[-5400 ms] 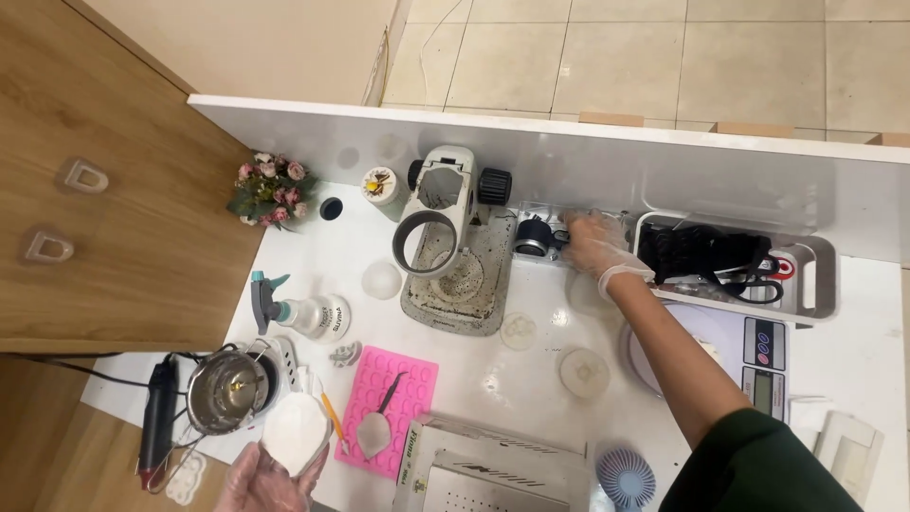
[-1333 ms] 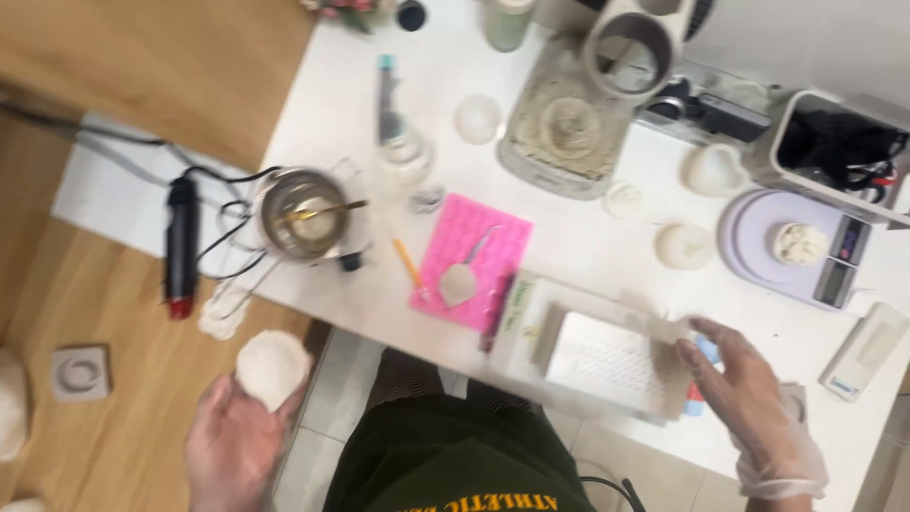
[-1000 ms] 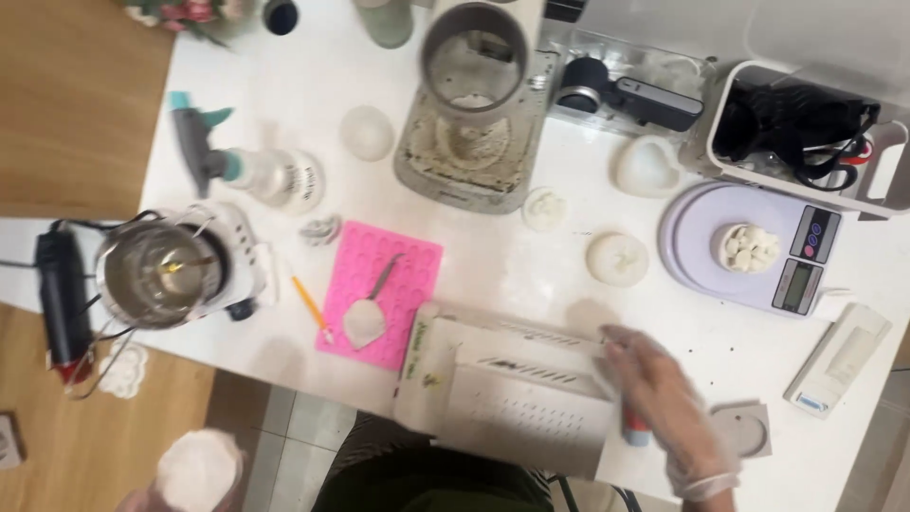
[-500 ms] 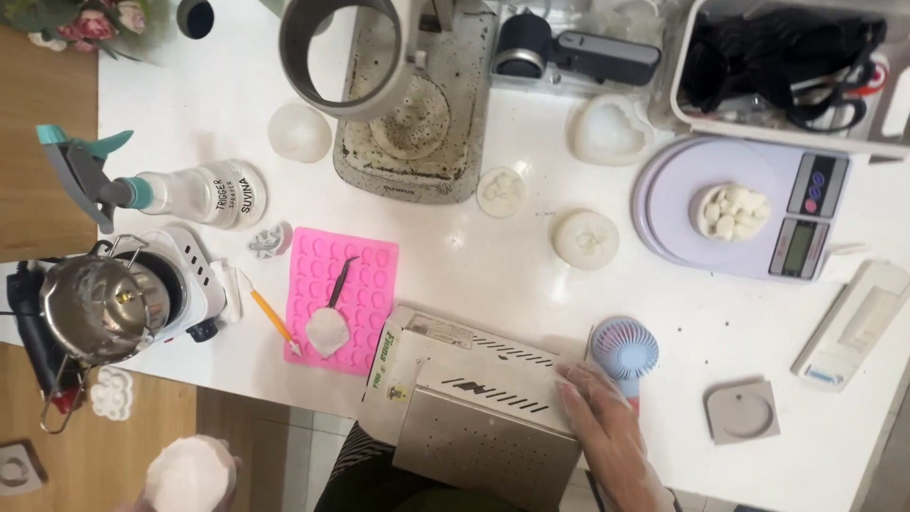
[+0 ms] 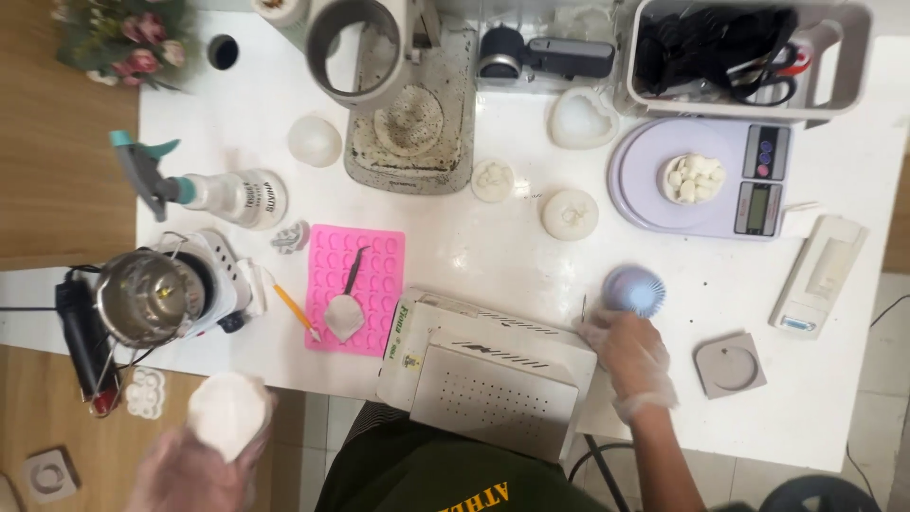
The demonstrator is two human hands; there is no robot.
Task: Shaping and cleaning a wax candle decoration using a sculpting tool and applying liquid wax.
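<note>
The gloved right hand [image 5: 630,351] rests on the white surface [image 5: 493,246] just right of the white perforated box [image 5: 488,374], fingers curled around the base of a small ribbed blue object [image 5: 633,290], which stands upright beside the box's far right corner. The left hand [image 5: 204,460], blurred, is low off the surface's near edge, left of the box, fingers wrapped around a round white lump [image 5: 227,414]. A pink silicone mould [image 5: 355,289] lies just left of the box.

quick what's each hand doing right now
Left hand: shut on a white round mould.
Right hand: on the small ribbed lilac fan; grip cannot be told.
</note>
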